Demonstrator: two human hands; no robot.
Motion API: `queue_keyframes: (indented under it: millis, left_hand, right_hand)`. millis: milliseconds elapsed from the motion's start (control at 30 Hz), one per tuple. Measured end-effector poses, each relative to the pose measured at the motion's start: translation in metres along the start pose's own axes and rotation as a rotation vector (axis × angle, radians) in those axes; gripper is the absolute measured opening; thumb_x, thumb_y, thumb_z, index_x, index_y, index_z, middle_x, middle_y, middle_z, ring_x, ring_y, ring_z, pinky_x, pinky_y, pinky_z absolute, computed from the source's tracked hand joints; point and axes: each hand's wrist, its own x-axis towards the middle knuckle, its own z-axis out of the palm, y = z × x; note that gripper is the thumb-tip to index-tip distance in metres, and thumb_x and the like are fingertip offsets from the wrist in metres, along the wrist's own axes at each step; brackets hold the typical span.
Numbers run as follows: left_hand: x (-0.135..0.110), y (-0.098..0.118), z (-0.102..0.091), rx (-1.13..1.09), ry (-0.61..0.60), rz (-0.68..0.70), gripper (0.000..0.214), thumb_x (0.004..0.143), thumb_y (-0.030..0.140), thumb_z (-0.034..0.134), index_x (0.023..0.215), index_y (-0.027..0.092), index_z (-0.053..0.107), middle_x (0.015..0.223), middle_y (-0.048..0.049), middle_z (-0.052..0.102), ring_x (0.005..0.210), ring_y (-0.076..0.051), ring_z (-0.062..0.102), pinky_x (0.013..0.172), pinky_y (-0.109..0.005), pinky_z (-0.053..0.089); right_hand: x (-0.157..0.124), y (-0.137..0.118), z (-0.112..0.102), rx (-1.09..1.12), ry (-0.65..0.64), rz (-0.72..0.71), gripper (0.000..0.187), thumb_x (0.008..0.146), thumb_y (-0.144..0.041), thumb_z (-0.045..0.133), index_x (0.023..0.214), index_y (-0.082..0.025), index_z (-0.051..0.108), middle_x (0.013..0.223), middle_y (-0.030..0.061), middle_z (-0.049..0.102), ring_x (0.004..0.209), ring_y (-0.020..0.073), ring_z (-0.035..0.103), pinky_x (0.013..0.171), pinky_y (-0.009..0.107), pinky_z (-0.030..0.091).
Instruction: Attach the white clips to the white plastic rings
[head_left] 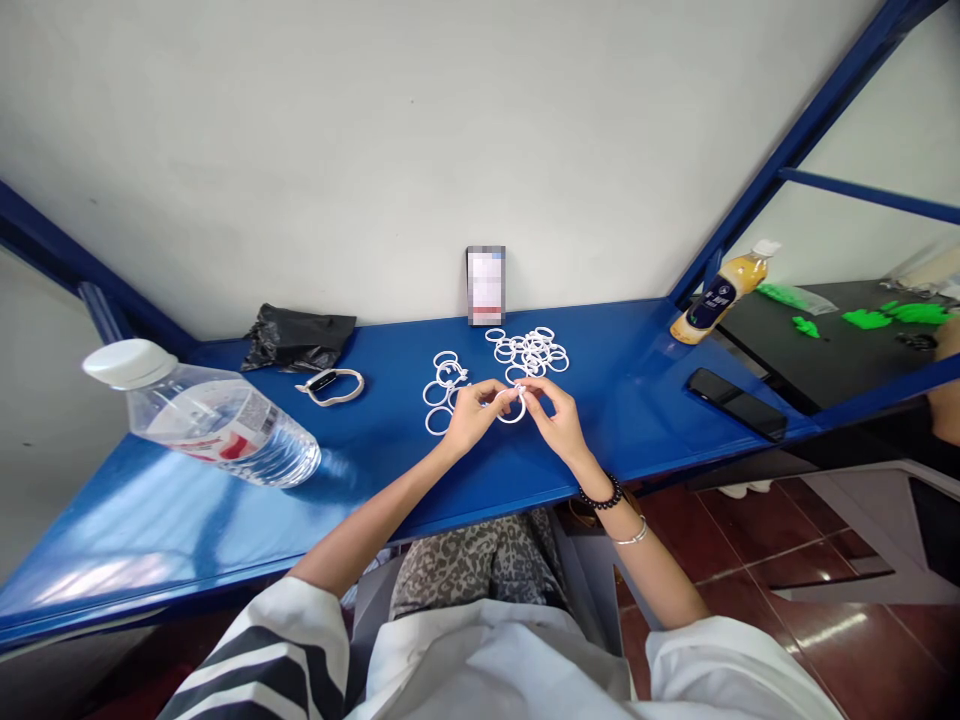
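Between my two hands, just above the blue tabletop, is a white ring (513,421). My left hand (478,412) pinches its left side with thumb and fingertips. On the other side, my right hand (553,415) grips the ring near its top, where a small knob or clasp seems to sit; the fingers partly hide it. Beyond my hands lies a pile of similar white rings (531,350), several overlapping. A smaller group of white rings (439,393) lies to the left, partly covered by my left hand.
A large water bottle (217,430) stands at the left, near a wristband (331,386) and a black plastic bag (296,338). A phone (487,287) leans on the wall. At the right are a juice bottle (720,293) and a dark phone (735,403), beside the blue frame (757,190).
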Motion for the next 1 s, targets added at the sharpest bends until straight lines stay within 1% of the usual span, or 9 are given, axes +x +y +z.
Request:
queue_keyframes:
  millis: [133, 267, 367, 500, 600, 733, 867, 1000]
  left_hand:
    - [0.0008, -0.0037, 0.0005, -0.052, -0.002, -0.011, 0.039, 0.082, 0.051, 0.064, 0.075, 0.014, 0.064, 0.061, -0.0002, 0.061, 0.057, -0.011, 0.055, 0.058, -0.023, 0.045]
    - [0.0021, -0.0059, 0.001, -0.077, 0.019, -0.009, 0.039, 0.081, 0.054, 0.064, 0.084, 0.014, 0.064, 0.065, -0.0001, 0.061, 0.058, -0.011, 0.056, 0.058, -0.023, 0.047]
    - [0.0029, -0.0071, 0.001, -0.097, 0.01, -0.007, 0.041, 0.081, 0.053, 0.065, 0.095, 0.015, 0.063, 0.069, -0.0008, 0.062, 0.058, -0.011, 0.056, 0.057, -0.024, 0.049]
    - [0.0028, -0.0087, 0.0017, -0.081, -0.005, 0.031, 0.048, 0.077, 0.048, 0.071, 0.111, 0.016, 0.06, 0.071, -0.0007, 0.062, 0.061, -0.012, 0.058, 0.059, -0.024, 0.05]
    - [0.0022, -0.0098, 0.0027, -0.032, -0.012, 0.09, 0.053, 0.075, 0.045, 0.075, 0.117, 0.017, 0.058, 0.077, -0.0016, 0.062, 0.066, -0.013, 0.06, 0.061, -0.024, 0.051]
    - [0.0013, -0.0094, 0.0032, 0.083, 0.004, 0.135, 0.053, 0.078, 0.043, 0.072, 0.122, 0.017, 0.057, 0.08, -0.0015, 0.062, 0.063, -0.011, 0.057, 0.06, -0.023, 0.05]
    - [0.0006, -0.0072, 0.0024, 0.211, 0.043, 0.182, 0.05, 0.079, 0.043, 0.07, 0.121, 0.017, 0.06, 0.077, -0.0011, 0.063, 0.057, -0.01, 0.054, 0.059, -0.024, 0.051]
    - [-0.0003, -0.0064, 0.0016, 0.295, 0.075, 0.237, 0.049, 0.08, 0.045, 0.069, 0.12, 0.017, 0.061, 0.076, -0.0015, 0.064, 0.056, -0.01, 0.053, 0.06, -0.024, 0.051]
  right_hand:
    - [0.0006, -0.0013, 0.0007, 0.053, 0.016, 0.021, 0.019, 0.092, -0.035, 0.055, 0.1, -0.022, 0.066, 0.093, 0.004, 0.071, 0.083, 0.0177, 0.067, 0.076, 0.032, 0.055]
    - [0.0007, -0.0027, 0.0013, 0.05, 0.04, 0.045, 0.016, 0.09, -0.035, 0.057, 0.095, -0.021, 0.065, 0.087, 0.003, 0.07, 0.078, 0.0169, 0.066, 0.073, 0.031, 0.055]
    - [0.0003, -0.0013, 0.0014, 0.035, 0.078, 0.051, 0.014, 0.089, -0.033, 0.058, 0.092, -0.021, 0.064, 0.084, 0.0022, 0.069, 0.076, 0.0165, 0.065, 0.072, 0.031, 0.055]
    - [0.0001, 0.0014, 0.0008, 0.009, 0.127, 0.08, 0.013, 0.089, -0.033, 0.058, 0.093, -0.021, 0.063, 0.085, 0.0026, 0.069, 0.077, 0.017, 0.065, 0.072, 0.031, 0.055]
    - [0.0007, 0.0017, 0.0006, -0.001, 0.145, 0.09, 0.012, 0.087, -0.032, 0.058, 0.092, -0.021, 0.062, 0.084, 0.0028, 0.069, 0.077, 0.0173, 0.065, 0.072, 0.032, 0.055]
    - [0.0013, 0.0009, 0.0009, -0.003, 0.155, 0.101, 0.012, 0.087, -0.031, 0.058, 0.091, -0.021, 0.062, 0.085, 0.0032, 0.069, 0.077, 0.0174, 0.065, 0.073, 0.032, 0.055]
    - [0.0011, 0.0009, 0.0007, -0.009, 0.15, 0.101, 0.012, 0.087, -0.03, 0.058, 0.092, -0.021, 0.063, 0.086, 0.0038, 0.07, 0.078, 0.0176, 0.065, 0.073, 0.032, 0.055]
    - [0.0009, 0.0004, -0.0002, -0.02, 0.145, 0.089, 0.014, 0.088, -0.029, 0.058, 0.097, -0.021, 0.064, 0.089, 0.0041, 0.07, 0.08, 0.0179, 0.065, 0.074, 0.032, 0.055]
